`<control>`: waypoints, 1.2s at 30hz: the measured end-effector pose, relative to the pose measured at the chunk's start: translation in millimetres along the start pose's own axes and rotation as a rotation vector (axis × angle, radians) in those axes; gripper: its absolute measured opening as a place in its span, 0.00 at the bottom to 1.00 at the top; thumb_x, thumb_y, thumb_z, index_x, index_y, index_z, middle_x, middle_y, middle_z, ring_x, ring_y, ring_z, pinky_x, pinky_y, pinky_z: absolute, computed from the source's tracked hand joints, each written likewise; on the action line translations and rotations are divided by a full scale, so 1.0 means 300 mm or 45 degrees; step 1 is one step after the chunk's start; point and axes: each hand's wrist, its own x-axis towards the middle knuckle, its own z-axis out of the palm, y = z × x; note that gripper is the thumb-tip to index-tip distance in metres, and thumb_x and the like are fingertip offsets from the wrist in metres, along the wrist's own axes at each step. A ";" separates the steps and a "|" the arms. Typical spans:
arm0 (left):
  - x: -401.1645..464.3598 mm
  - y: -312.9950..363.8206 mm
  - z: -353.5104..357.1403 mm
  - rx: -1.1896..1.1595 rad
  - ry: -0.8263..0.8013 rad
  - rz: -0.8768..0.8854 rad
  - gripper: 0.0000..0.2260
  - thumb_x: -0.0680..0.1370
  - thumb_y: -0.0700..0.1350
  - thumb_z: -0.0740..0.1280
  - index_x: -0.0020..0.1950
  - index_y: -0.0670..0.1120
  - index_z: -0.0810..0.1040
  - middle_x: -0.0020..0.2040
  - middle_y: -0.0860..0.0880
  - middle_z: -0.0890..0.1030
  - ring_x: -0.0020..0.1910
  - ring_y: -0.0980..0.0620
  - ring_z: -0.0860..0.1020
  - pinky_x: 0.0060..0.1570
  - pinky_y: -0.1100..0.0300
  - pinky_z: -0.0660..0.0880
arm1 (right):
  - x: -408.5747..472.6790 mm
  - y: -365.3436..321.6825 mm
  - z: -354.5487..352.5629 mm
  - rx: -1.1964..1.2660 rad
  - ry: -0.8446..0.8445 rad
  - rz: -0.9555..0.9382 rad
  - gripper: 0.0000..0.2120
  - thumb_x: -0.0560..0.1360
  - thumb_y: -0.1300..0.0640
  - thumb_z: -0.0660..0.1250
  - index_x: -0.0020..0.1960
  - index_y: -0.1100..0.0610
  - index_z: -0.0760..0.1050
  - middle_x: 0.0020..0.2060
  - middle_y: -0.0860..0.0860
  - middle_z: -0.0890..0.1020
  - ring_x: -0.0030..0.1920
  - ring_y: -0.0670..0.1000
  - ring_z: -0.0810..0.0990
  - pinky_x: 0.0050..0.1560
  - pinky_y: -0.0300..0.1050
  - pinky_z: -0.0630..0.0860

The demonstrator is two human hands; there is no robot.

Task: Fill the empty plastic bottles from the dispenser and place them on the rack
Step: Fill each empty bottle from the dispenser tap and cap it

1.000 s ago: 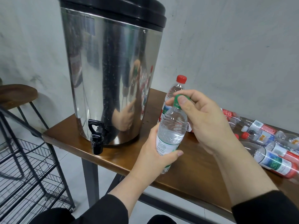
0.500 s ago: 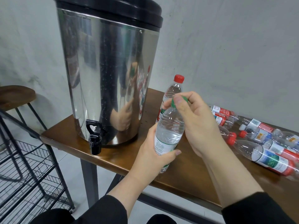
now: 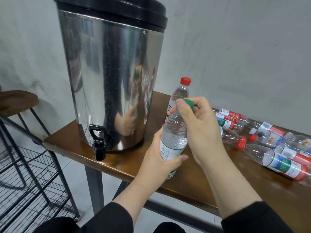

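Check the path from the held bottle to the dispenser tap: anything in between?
Nothing visible does. The left hand holds the bottle right of the tap, with only bare table between them. The right hand pinches the green cap, so the cap is not yet clear of the mouth.

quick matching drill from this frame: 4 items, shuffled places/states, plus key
Items:
1. green cap
2. held bottle
3. red-cap bottle
4. tap

States:
A. stands upright on the table behind the hands
B. black, overhangs the table edge at the dispenser base
C. pinched by the right hand
D. gripped round its body by the left hand

Pairs: 1-C, 2-D, 3-A, 4-B
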 end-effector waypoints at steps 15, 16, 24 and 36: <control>0.009 0.010 0.017 -0.008 0.076 -0.022 0.37 0.70 0.49 0.82 0.68 0.68 0.62 0.62 0.66 0.77 0.64 0.64 0.77 0.65 0.57 0.78 | -0.045 0.044 -0.036 -0.031 -0.067 0.003 0.18 0.79 0.43 0.58 0.65 0.48 0.75 0.57 0.40 0.83 0.60 0.38 0.80 0.55 0.32 0.77; 0.015 0.013 0.021 -0.004 0.084 -0.037 0.38 0.70 0.49 0.82 0.69 0.66 0.61 0.62 0.65 0.76 0.63 0.64 0.77 0.64 0.59 0.78 | -0.065 0.069 -0.060 -0.083 -0.042 0.000 0.17 0.79 0.43 0.58 0.66 0.44 0.73 0.59 0.38 0.82 0.61 0.36 0.78 0.56 0.30 0.76; 0.088 -0.015 0.081 0.225 0.151 -0.093 0.36 0.74 0.51 0.78 0.75 0.58 0.61 0.67 0.57 0.70 0.67 0.57 0.72 0.66 0.60 0.73 | -0.119 0.357 -0.392 -0.891 0.296 0.227 0.18 0.82 0.46 0.63 0.69 0.48 0.74 0.65 0.45 0.78 0.68 0.47 0.74 0.69 0.57 0.74; 0.139 -0.063 0.096 0.472 0.184 -0.232 0.38 0.81 0.46 0.70 0.84 0.56 0.51 0.75 0.52 0.69 0.72 0.55 0.70 0.69 0.59 0.67 | 0.078 0.512 -0.572 -1.693 -0.161 0.189 0.35 0.80 0.48 0.69 0.82 0.51 0.57 0.81 0.52 0.61 0.81 0.55 0.57 0.80 0.63 0.53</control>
